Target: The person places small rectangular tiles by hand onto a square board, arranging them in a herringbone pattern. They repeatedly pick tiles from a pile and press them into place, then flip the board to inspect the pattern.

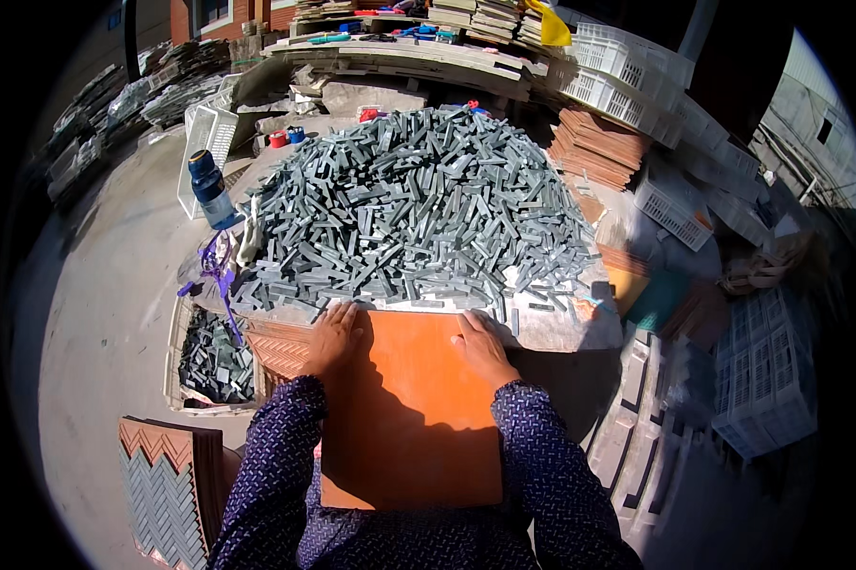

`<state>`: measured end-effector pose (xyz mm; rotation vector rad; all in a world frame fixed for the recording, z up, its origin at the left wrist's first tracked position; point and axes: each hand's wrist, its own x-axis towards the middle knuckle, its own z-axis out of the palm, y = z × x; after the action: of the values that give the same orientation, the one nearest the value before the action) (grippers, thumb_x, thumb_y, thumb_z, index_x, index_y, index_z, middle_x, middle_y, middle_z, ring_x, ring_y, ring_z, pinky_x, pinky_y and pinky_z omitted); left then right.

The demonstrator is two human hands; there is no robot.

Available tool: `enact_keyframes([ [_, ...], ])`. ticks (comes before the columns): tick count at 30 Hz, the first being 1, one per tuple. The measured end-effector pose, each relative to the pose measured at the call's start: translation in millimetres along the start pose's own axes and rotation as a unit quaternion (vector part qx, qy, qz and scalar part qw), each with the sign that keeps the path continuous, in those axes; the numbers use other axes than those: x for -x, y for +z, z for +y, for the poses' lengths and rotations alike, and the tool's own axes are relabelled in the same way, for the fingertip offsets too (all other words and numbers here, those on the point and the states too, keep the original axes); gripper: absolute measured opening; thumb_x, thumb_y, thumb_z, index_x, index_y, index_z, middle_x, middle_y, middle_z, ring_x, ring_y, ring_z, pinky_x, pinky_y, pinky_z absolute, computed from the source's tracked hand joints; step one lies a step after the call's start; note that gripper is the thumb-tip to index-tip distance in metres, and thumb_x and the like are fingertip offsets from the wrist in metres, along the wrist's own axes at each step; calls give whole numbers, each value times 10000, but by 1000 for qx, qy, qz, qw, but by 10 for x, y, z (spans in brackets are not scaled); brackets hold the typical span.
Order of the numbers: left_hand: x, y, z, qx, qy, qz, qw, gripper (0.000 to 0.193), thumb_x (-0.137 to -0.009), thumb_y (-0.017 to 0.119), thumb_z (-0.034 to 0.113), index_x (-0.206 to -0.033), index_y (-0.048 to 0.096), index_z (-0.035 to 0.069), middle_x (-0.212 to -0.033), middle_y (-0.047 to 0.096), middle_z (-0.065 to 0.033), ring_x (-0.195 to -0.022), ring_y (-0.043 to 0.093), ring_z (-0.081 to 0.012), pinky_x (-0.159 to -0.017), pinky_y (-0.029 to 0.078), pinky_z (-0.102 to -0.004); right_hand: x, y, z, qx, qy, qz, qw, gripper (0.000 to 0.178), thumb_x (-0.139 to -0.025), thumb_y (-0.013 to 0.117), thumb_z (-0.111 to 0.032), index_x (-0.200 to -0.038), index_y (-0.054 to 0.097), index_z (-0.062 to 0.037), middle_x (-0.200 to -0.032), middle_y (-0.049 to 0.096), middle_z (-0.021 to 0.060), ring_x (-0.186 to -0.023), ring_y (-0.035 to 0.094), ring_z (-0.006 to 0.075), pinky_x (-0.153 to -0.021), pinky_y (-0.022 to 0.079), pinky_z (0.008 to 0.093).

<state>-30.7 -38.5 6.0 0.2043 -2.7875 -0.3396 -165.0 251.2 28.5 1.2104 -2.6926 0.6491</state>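
Note:
A flat orange board (414, 418) with a bare face lies in front of me, its near edge against my body. My left hand (331, 339) grips its far left edge, fingertips at the corner. At the far right corner my right hand (483, 348) holds the opposite edge, fingers bent around the side. What the undersides of both hands touch is hidden. Just past the board's far edge, a big heap of small grey stone strips (418, 199) covers the pale worktable (570, 328).
Left: a crate of grey chips (217, 356), stacked herringbone tile panels (167, 489), a blue bottle (211, 190) and purple ribbon (221, 271). Right: stacked reddish boards (594, 147), white plastic crates (765, 366) and a slatted pallet (637, 437). Planks (399, 57) lie behind the heap.

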Motion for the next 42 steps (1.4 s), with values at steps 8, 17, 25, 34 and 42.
enact_keyframes([
  [8,170,22,22,61,-45,30,997,489,-870,565,249,-1300,500,24,-1328,513,-161,-1276,425,-328,-1069,320,-406,-67,224,-35,-69,14,43,997,409,-853,609,-243,-1182,575,-3,-1192,562,154,-1116,509,335,-1032,332,453],
  [17,183,-91,60,69,-39,23,997,474,-879,549,245,-1292,504,18,-1329,511,-164,-1271,431,-328,-1068,332,-404,-39,167,-215,-49,52,58,996,395,-857,600,-241,-1174,586,-6,-1203,571,163,-1137,510,330,-1034,333,469],
  [25,211,-64,121,72,-47,28,996,482,-879,544,242,-1305,493,22,-1339,501,-162,-1276,429,-315,-1056,321,-441,173,211,-193,-40,47,88,994,398,-866,591,-222,-1194,572,3,-1225,558,171,-1155,500,334,-1029,340,454],
  [34,960,-100,303,272,-336,46,900,520,-870,653,255,-1215,465,-85,-1043,591,-181,-915,578,-277,-800,471,-353,1047,199,-286,-122,308,102,938,356,-904,585,-296,-1080,582,13,-1027,614,120,-997,565,304,-899,413,373],
  [42,909,-250,261,672,-415,-7,613,187,-918,607,224,-910,634,40,-722,549,74,-623,490,-29,-560,367,-169,1159,148,-288,-495,346,66,794,289,-933,574,-268,-868,594,12,-786,532,-24,-753,446,67,-691,404,274],
])
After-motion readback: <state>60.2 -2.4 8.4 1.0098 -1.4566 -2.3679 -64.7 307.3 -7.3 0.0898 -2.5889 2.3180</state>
